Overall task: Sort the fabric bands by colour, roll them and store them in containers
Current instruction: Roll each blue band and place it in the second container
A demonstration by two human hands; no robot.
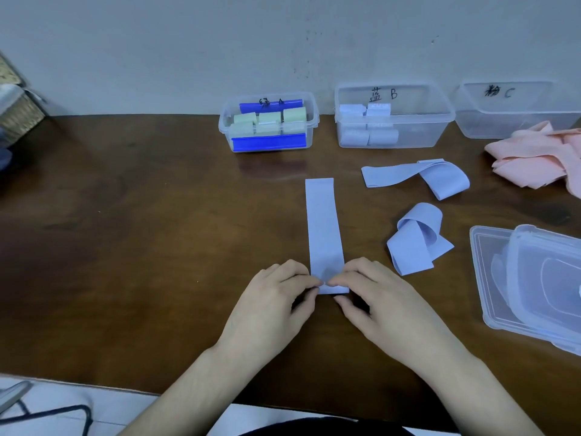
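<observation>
Blue band [323, 228] lay flat on the worktop [141, 247], its near end pinched by my left hand [276, 300] and right hand [374, 297]. Two loose blue bands [415, 176] lay right of it; container B [393, 116] stood beyond.

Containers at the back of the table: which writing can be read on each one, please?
"绿 A", partly blurred: handwritten on the left container, which holds green rolls.
"蓝 B": handwritten on the middle container, which holds pale blue rolls.
"粉 C": handwritten on the right container.
No other text is readable.
</observation>
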